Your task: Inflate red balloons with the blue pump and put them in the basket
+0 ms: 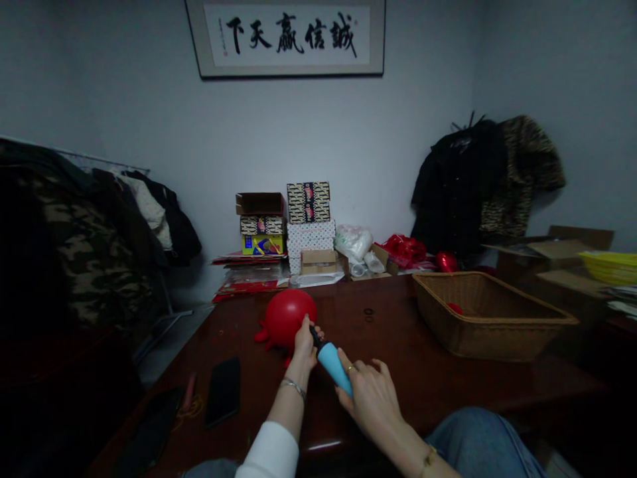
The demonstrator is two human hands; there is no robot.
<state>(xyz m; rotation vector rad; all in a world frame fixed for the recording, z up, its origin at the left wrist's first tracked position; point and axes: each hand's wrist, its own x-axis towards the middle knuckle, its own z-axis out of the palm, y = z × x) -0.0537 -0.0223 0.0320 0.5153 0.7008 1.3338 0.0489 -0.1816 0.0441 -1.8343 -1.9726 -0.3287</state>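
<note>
A round, inflated red balloon (pixel 291 311) is near the middle of the wooden table. My left hand (pixel 304 342) is closed at the balloon's near side, where the black nozzle of a light-blue hand pump (pixel 334 366) meets it; the balloon's neck is hidden by the fingers. The pump slants down to the right. My right hand (pixel 371 392) grips its blue body between thumb and forefinger, with the other fingers loosely bent. Several small uninflated red balloons (pixel 269 337) lie beside and under the inflated one.
On the right stands a wicker basket (pixel 497 321) with something red inside. A black phone (pixel 222 390) lies at left, near a second dark flat object (pixel 149 425) and rubber bands. Stacked boxes (pixel 311 239) and plastic bags (pixel 354 242) line the table's far edge.
</note>
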